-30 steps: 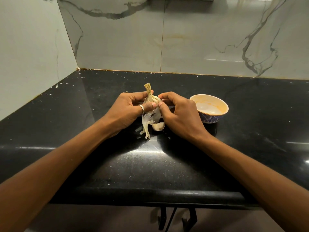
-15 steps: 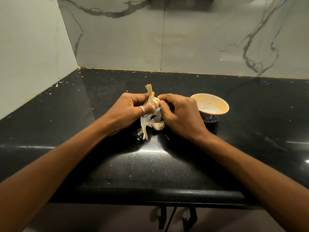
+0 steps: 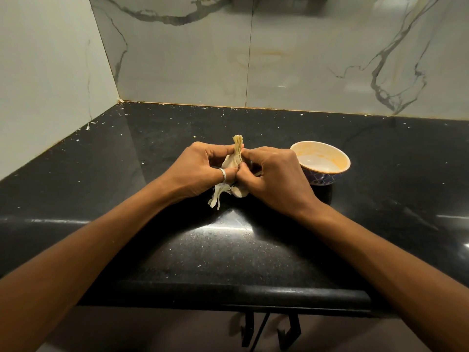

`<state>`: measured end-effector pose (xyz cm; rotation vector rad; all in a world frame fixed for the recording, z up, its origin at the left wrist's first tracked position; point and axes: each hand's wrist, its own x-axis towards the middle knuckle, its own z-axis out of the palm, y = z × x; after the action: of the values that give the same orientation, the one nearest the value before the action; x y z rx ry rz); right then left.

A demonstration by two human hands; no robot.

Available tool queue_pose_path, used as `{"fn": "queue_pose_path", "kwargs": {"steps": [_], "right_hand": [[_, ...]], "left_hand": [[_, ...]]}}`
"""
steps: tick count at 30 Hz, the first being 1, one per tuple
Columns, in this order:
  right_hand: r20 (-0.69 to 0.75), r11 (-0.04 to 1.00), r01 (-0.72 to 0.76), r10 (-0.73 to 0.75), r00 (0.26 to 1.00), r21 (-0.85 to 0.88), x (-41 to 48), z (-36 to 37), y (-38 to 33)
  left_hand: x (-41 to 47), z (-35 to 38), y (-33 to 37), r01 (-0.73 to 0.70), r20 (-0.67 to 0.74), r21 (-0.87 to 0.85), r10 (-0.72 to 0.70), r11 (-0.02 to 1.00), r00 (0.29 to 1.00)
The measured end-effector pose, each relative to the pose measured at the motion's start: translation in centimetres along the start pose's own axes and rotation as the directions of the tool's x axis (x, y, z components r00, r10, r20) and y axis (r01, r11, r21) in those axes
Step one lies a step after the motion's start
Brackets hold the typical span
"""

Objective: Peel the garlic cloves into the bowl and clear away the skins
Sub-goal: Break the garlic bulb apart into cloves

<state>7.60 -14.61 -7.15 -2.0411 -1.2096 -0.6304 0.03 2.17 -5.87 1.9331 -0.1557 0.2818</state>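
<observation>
Two pale wall panels with grey marble veining (image 3: 177, 59) meet in a corner behind a black speckled stone countertop (image 3: 253, 250), whose rounded front edge runs across the lower part of the head view. Both bare forearms reach in from the bottom corners and converge at the middle of the counter.

The left hand (image 3: 200, 171) is curled round a whole garlic bulb with papery off-white skin (image 3: 232, 161), thumb on the side nearest the camera and fingers wrapped behind. The right hand (image 3: 276, 176) is also closed on the bulb, its fingertips pinching at the skin directly against the left thumb. The bulb is held just above the counter, between the two hands, with its dry tan stalk (image 3: 238, 143) pointing up and away.

A round bowl with a cream, orange-tinted inside and a dark blue patterned outside (image 3: 322, 177) stands upright on the counter just beside the right hand (on its far right side).

One pale rounded clove (image 3: 238, 191) shows below the hands; whether it is attached cannot be told. Strips of loosened skin (image 3: 215, 198) hang from the bulb's underside. A silver ring (image 3: 223, 174) sits on the left thumb.
</observation>
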Motion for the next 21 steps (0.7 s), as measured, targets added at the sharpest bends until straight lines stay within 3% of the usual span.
{"fn": "queue_pose_path", "kwargs": {"steps": [13, 21], "right_hand": [[0.003, 1.000, -0.017, 0.017, 1.000, 0.019, 0.07, -0.03, 0.10], [-0.024, 0.990, -0.108, 0.111, 0.994, 0.094, -0.04, -0.16, -0.11]], "left_hand": [[-0.13, 0.09, 0.17, 0.002, 0.004, 0.004, -0.002, 1.000, 1.000], [-0.24, 0.44, 0.52, -0.006, -0.005, -0.031, 0.006, 1.000, 1.000]]}}
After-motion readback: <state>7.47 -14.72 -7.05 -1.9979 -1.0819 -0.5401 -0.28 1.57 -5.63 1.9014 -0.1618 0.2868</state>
